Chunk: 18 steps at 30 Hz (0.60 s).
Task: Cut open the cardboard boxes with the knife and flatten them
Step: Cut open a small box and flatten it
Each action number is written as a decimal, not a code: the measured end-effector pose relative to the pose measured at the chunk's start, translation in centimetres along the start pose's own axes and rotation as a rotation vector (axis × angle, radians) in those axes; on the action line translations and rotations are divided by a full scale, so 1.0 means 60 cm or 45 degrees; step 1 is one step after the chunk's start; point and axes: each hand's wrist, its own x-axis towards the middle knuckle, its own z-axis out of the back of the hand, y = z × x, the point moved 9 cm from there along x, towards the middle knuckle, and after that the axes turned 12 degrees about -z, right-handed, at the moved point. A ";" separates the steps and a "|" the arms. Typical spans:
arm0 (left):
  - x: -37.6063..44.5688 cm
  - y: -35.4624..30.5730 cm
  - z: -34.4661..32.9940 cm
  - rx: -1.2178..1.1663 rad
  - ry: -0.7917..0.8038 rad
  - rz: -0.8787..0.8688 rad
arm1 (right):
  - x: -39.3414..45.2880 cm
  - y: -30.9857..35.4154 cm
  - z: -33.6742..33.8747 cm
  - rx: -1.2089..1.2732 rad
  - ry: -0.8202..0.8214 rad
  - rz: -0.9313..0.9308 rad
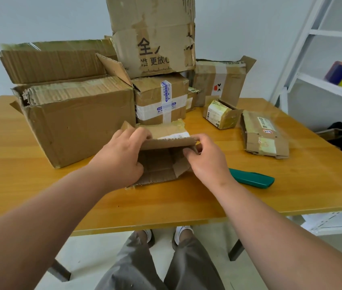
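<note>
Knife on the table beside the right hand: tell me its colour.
The knife is dark teal green all over, seen in the head view, lying on the table.

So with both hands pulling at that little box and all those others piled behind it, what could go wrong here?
The tall box sits atop the taped box directly behind the small box; a hard tug could bump the stack and topple it. The green knife lies close beside the right hand, so a slipping wrist might knock it.
</note>
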 end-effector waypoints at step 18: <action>-0.018 0.024 -0.050 -0.045 0.718 0.099 | -0.013 0.015 -0.005 -0.685 0.133 0.125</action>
